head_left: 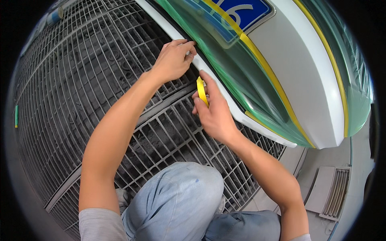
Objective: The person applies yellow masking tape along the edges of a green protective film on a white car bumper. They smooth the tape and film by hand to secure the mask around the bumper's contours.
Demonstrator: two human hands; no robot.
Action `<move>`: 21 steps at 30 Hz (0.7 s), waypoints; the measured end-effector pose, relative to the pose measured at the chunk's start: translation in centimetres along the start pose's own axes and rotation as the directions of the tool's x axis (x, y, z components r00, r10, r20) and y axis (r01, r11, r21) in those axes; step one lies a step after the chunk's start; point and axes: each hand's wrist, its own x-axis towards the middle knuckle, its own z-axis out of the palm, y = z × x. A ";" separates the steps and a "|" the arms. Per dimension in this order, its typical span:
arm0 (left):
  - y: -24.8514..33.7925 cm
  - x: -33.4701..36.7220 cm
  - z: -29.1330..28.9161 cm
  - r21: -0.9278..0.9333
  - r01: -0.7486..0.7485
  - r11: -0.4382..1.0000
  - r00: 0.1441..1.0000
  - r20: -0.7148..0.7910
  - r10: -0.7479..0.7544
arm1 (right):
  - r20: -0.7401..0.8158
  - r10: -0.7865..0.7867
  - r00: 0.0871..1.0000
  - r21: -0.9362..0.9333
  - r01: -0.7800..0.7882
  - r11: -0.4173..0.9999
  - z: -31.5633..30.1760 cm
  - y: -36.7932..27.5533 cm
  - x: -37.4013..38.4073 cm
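My right hand [217, 116] grips a roll of yellow masking tape [202, 91], with the index finger stretched up along the white lower lip [261, 128] of a car bumper. Further up the same lip, my left hand [173, 60] has its fingers bent and pressed together at the edge. What they pinch, if anything, is hidden. Green masking film [233, 84] covers the dark section above the lip. Strips of yellow tape [273, 80] run along the film's borders, beside the bare white bumper panel [299, 60].
Under me is a dirty metal floor grating [80, 80]. A blue plate [249, 12] is on the bumper at the top. At the lower right sits a panel with tubes [329, 193]. My bent knee [177, 197] is below my hands. A small green strip [16, 116] is at far left.
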 end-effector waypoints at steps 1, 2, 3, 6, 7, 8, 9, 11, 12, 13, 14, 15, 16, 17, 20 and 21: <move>-0.3 0.3 -0.8 -0.127 0.126 0.984 0.981 0.165 -0.104 | -0.013 0.056 0.998 0.118 -0.054 0.991 0.2 -0.1 0.8; -0.3 0.4 -1.2 -0.122 0.145 0.982 0.969 0.219 -0.116 | -0.016 0.096 0.995 0.186 -0.091 0.978 0.2 -0.2 1.3; -0.3 0.6 -1.6 -0.119 0.156 0.981 0.959 0.255 -0.122 | -0.005 0.149 0.989 0.249 -0.143 0.958 0.1 -0.3 1.8; -0.4 0.8 -2.9 -0.165 0.239 0.957 0.905 0.395 -0.158 | -0.006 0.196 0.981 0.376 -0.179 0.909 -0.1 -0.2 2.7; -0.3 0.8 -3.2 -0.190 0.275 0.942 0.879 0.447 -0.166 | -0.011 0.206 0.978 0.391 -0.186 0.902 -0.1 -0.2 3.0; -0.3 0.9 -3.4 -0.214 0.316 0.924 0.847 0.503 -0.173 | -0.014 0.218 0.976 0.406 -0.194 0.893 -0.1 -0.2 3.2; -0.3 1.0 -3.7 -0.280 0.380 0.881 0.819 0.544 -0.181 | -0.021 0.221 0.975 0.423 -0.192 0.886 0.0 -0.1 3.4; -0.3 0.9 -4.0 -0.231 0.349 0.908 0.803 0.573 -0.163 | -0.025 0.202 0.979 0.425 -0.172 0.888 0.2 -0.1 3.7; -0.3 0.9 -4.0 -0.205 0.339 0.918 0.792 0.589 -0.161 | -0.041 0.216 0.976 0.417 -0.179 0.891 0.3 -0.1 3.9; -0.3 0.8 -3.9 -0.229 0.308 0.923 0.810 0.572 -0.129 | -0.041 0.202 0.978 0.434 -0.165 0.886 0.5 0.0 4.0; -0.4 0.6 -3.7 -0.258 0.314 0.914 0.829 0.543 -0.132 | -0.058 0.202 0.978 0.445 -0.156 0.882 0.7 0.0 4.1; -0.5 0.6 -3.5 -0.288 0.318 0.903 0.843 0.521 -0.130 | -0.065 0.215 0.974 0.444 -0.165 0.881 0.7 0.0 4.2; -0.7 0.5 -3.1 -0.315 0.332 0.889 0.856 0.496 -0.144 | -0.062 0.194 0.979 0.426 -0.150 0.892 0.7 0.0 3.9; -0.8 0.4 -2.6 -0.261 0.292 0.920 0.883 0.444 -0.154 | -0.050 0.188 0.981 0.395 -0.154 0.906 0.6 0.0 3.6; -1.4 0.5 -0.9 -0.064 0.135 0.989 0.969 0.217 -0.118 | -0.009 0.212 0.977 0.075 -0.211 0.975 -0.3 0.1 0.6; -1.5 0.5 -0.3 -0.051 0.124 0.991 0.983 0.143 -0.116 | 0.012 0.125 0.992 -0.196 -0.120 0.973 -0.8 0.0 -1.1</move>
